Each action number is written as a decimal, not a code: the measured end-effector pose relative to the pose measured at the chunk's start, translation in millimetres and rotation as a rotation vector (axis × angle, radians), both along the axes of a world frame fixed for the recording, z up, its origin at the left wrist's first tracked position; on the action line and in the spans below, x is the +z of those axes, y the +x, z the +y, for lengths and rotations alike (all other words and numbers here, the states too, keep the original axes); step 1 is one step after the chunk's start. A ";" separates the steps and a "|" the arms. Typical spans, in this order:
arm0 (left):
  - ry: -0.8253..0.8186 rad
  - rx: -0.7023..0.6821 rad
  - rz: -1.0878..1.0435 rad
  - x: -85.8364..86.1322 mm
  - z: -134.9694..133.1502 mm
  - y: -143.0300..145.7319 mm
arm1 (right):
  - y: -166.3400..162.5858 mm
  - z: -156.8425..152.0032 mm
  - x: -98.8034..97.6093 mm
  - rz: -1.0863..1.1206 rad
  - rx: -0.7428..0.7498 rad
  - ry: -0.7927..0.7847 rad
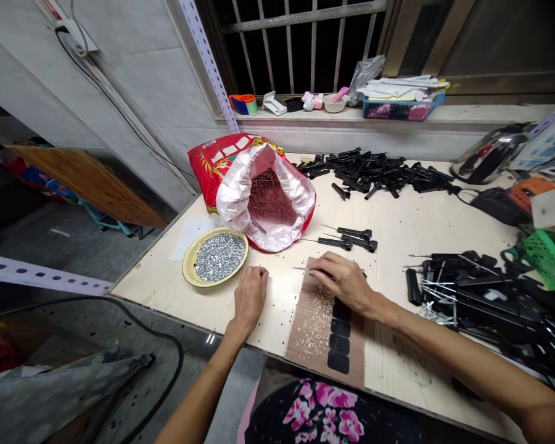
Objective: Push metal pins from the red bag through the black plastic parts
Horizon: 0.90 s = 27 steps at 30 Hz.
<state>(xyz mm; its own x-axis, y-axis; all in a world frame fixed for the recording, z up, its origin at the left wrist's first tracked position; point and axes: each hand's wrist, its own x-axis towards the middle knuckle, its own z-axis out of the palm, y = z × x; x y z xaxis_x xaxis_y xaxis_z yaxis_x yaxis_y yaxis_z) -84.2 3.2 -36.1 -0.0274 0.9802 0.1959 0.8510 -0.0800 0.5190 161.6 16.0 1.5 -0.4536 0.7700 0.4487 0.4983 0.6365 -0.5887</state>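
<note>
My left hand [250,296] rests knuckles-up on the pale wooden table [398,222], fingers curled under, just right of a yellow dish [188,272] of small silver washers [219,256]. My right hand [342,280] lies over a brown strip [314,327] with black pads, fingers pinched on a thin metal pin [300,269] that sticks out to the left. What the left hand's fingers hold is hidden.
A red bag [259,185] with white lining, full of long pins, lies open behind the dish. Three black handled pieces [351,238] lie past my right hand. Piles of black plastic parts [374,169] sit at the back and at the right [481,296]. A green basket [548,259] stands far right.
</note>
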 end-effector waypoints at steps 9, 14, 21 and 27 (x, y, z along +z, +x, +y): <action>-0.327 0.141 -1.375 24.2 -5.8 47.2 | -23.1 -14.2 -5.8 -0.071 -0.029 -0.087; -0.295 0.142 -1.496 32.7 -8.5 65.9 | -19.8 -17.8 -6.5 -0.134 -0.085 -0.074; -0.299 0.115 -1.463 30.0 -6.4 68.1 | -12.7 -21.6 -4.9 -0.190 -0.149 -0.021; -0.376 0.058 -1.365 23.5 -4.9 66.3 | -10.0 -26.2 -7.6 -0.238 -0.231 0.071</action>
